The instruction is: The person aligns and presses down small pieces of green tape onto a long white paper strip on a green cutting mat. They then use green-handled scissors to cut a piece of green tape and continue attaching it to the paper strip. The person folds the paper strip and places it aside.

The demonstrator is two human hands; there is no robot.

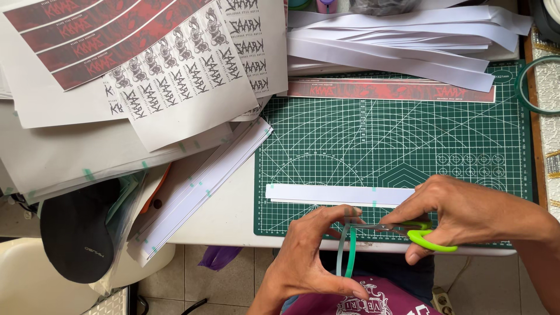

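Note:
My right hand (pixel 466 213) grips green-handled scissors (pixel 421 235) at the near edge of a green cutting mat (pixel 396 146), blades pointing left. My left hand (pixel 306 256) pinches a thin strip of green tape (pixel 347 251) that hangs down in a loop, its upper end held at the scissor tips. Just beyond both hands a long white paper strip (pixel 338 193) lies flat on the mat, with small green tape marks on it.
Printed red-and-black and white sheets (pixel 146 64) pile up at the left. Long white paper strips (pixel 402 41) and a red printed strip (pixel 391 91) lie at the mat's far edge. A green tape roll (pixel 524 87) sits at the right. A dark cap (pixel 76 233) rests lower left.

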